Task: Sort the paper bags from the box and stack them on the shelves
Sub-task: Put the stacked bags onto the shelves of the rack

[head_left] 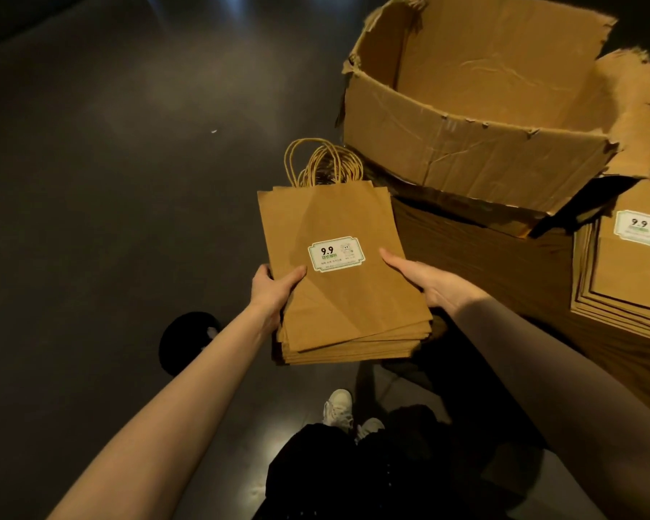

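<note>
I hold a flat stack of brown paper bags (pixel 338 294) in front of me, twisted handles pointing away, a white "9.9" label on the top bag. My left hand (pixel 273 290) grips the stack's left edge, thumb on top and fingers underneath. My right hand (pixel 428 281) holds the right edge, thumb laid on the top bag, fingers hidden below. The torn cardboard box (pixel 477 144) stands open to the upper right, and its visible inside holds nothing.
A second stack of labelled bags (pixel 627 279) lies at the right edge on flattened cardboard (pixel 496 257). Dark glossy floor (pixel 128 182) spreads to the left. A black round object (pixel 188 341) sits by my left forearm. My shoes (pixel 340 407) show below. No shelves in view.
</note>
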Available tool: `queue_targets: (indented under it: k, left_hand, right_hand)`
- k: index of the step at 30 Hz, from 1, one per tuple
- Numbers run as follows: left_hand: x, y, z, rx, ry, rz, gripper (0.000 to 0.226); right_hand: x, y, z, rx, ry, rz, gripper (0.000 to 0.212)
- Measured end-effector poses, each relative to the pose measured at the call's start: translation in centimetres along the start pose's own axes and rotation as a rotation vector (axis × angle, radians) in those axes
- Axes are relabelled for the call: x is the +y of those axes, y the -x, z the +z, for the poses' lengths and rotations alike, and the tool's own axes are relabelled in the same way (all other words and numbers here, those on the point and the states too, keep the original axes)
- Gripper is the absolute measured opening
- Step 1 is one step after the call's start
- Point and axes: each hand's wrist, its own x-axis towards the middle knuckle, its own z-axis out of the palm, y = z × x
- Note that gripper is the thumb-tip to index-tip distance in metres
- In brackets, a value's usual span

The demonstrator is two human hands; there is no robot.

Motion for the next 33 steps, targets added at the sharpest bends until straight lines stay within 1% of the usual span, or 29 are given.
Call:
queue_targets:
  k: [2,3,5,6,7,8,9,11,12,14,15,16,21,25,27,31,33]
  left_hand:
    - [0.2,0.6,-1.2,0.015,0.022,0.065,0.042]
    - [0.4,0.9,-2.0,0.028,0.02,0.108,0.043]
    - [1.1,1.4,-3.6,0.052,0.019,0.197,0.048]
    - [1.5,1.7,-4.4,0.064,0.023,0.233,0.049]
    - [2.1,2.0,-5.1,0.075,0.036,0.263,0.049]
    - [2.7,2.4,-5.7,0.087,0.051,0.284,0.05]
    - [3.5,2.7,-6.2,0.095,0.069,0.305,0.051]
    - [4.6,2.9,-6.8,0.114,0.086,0.329,0.057]
    - [5.9,3.6,-7.3,0.125,0.114,0.368,0.059]
    - [7.3,3.8,-7.4,0.126,0.128,0.397,0.061]
    - [8.3,4.0,-7.4,0.124,0.146,0.414,0.06]
    - [9.3,4.3,-7.3,0.101,0.174,0.43,0.058]
    - [14.9,4.9,-4.7,-0.095,0.276,0.485,0.055]
    - [19.0,5.3,-0.8,-0.238,0.247,0.556,0.038]
    - [20.8,5.3,1.6,-0.315,0.207,0.586,0.032]
    - [23.5,4.9,7.1,-0.476,0.138,0.611,0.045]
    - [24.6,5.0,10.1,-0.549,0.096,0.611,0.044]
  right_hand:
    - [-1.8,2.8,1.7,-0.016,-0.039,-0.018,0.131]
    - [-3.0,4.7,2.7,-0.022,-0.054,-0.035,0.121]
    - [-5.0,8.0,4.6,-0.075,-0.068,-0.094,0.083]
    - [-5.7,8.6,5.3,-0.106,-0.099,-0.126,0.067]
    - [-6.4,9.1,5.9,-0.117,-0.128,-0.152,0.059]
    - [-7.1,9.5,6.4,-0.104,-0.123,-0.187,0.061]
    - [-8.0,10.0,6.9,-0.082,-0.109,-0.242,0.071]
    - [-9.3,10.2,7.2,-0.049,-0.092,-0.331,0.1]
    - [-10.7,11.6,7.4,-0.041,-0.067,-0.396,0.1]
    - [-12.5,13.4,7.4,-0.044,-0.067,-0.484,0.071]
    - [-13.4,14.4,7.1,-0.037,-0.066,-0.516,0.06]
    - [-14.3,15.3,6.7,-0.022,-0.064,-0.551,0.055]
    - [-17.3,20.1,3.3,0.067,-0.106,-0.725,0.044]
    - [-18.0,22.7,-0.3,0.19,-0.164,-0.807,0.039]
    - [-18.0,23.6,-2.4,0.242,-0.197,-0.816,0.038]
    - [-17.4,25.2,-6.9,0.389,-0.254,-0.805,0.043]
    - [-16.5,26.1,-9.1,0.476,-0.273,-0.81,0.043]
